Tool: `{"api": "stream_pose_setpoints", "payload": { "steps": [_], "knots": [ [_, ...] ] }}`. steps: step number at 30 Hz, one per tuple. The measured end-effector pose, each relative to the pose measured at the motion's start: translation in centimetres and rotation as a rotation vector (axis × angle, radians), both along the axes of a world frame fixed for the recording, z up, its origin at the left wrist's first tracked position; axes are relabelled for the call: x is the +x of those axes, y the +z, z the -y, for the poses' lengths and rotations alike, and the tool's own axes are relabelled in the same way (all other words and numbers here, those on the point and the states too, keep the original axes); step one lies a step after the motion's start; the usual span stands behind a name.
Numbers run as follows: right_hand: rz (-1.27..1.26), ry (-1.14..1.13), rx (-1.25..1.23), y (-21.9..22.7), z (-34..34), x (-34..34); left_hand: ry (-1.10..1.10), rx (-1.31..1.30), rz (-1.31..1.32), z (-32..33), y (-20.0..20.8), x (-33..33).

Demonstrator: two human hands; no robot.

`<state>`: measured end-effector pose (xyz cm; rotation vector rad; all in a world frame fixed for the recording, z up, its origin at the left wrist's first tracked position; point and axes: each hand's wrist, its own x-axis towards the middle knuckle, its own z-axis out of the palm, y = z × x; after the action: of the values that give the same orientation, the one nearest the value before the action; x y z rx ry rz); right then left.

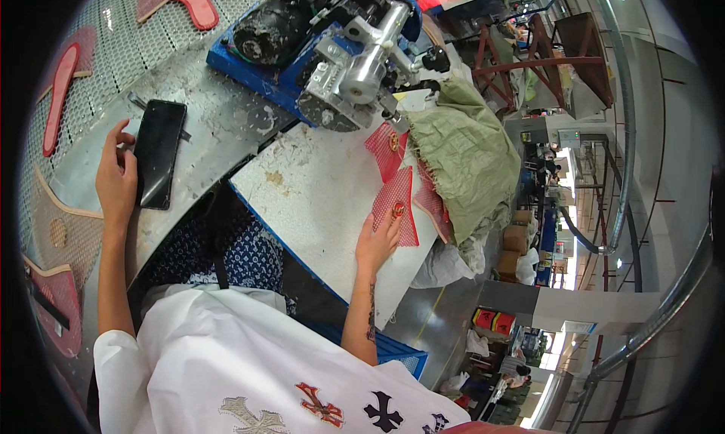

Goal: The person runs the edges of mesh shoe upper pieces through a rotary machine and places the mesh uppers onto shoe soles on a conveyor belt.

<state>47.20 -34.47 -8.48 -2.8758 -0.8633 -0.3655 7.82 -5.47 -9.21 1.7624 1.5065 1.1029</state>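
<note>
Red mesh piece (398, 183) (ornamented) under right hand (377, 245)

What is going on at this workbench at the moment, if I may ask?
The person's right hand touches a red mesh piece with a round ornament, over the white tabletop. The left hand is beside a black phone on the metal surface, holding nothing. A second red mesh piece lies farther up the tabletop, near the blue-based machine.
</note>
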Motion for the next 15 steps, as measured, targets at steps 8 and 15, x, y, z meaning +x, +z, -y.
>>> {"api": "stream_pose_setpoints", "payload": {
  "steps": [8,15],
  "knots": [
    [-0.001,0.038,0.022,0.4,-0.3,0.5,-0.029,-0.015,-0.012,-0.4,-0.2,0.0],
    [-0.001,0.032,0.002,-0.2,-1.0,0.1,-0.024,-0.01,-0.039,-0.5,0.3,-0.7]
  ]
}}
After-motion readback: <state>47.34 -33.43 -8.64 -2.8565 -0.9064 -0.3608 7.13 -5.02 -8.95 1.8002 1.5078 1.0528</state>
